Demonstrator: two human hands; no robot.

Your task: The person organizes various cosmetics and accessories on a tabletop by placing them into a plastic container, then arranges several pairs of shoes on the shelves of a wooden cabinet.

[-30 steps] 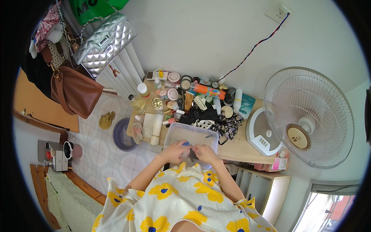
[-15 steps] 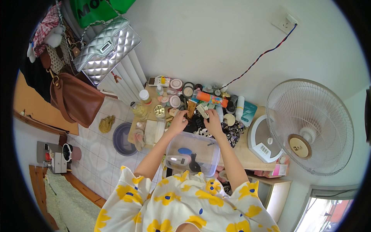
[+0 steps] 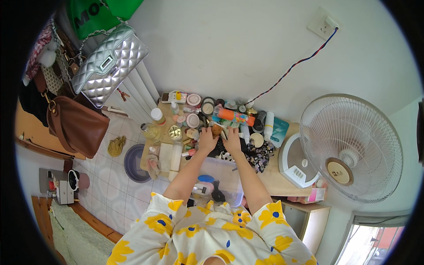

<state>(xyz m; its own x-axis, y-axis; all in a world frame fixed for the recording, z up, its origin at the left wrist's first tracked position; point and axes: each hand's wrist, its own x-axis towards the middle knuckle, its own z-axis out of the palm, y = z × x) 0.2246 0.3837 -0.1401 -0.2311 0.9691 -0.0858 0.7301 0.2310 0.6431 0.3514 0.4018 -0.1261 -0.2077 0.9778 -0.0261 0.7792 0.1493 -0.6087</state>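
My left hand (image 3: 207, 140) reaches among small cosmetics on the crowded table, its fingers apart beside a brown tube (image 3: 217, 129). Just right of that tube, my right hand (image 3: 232, 141) pinches a pale flat piece (image 3: 224, 134), now seen nearly edge-on and partly covered by the fingers. Beyond both hands lies an orange patterned bottle (image 3: 234, 116). A clear plastic box (image 3: 229, 170) stands between my forearms, holding a blue oval piece (image 3: 206, 178), a black item (image 3: 217, 193) and a whitish item (image 3: 202, 189). Black things under my hands are hard to make out.
Round compacts (image 3: 193, 120), jars and bottles crowd the wooden table (image 3: 282, 176). A patterned dark cloth (image 3: 261, 159) lies right of my hands. A large fan (image 3: 349, 150) stands at the right. Left are a basin (image 3: 138, 163) on the floor and hanging handbags (image 3: 79, 123).
The whole view has shifted slightly. My left hand has moved right, so the two hands are closer together. The pale piece in my right hand has turned from face-on to nearly edge-on.
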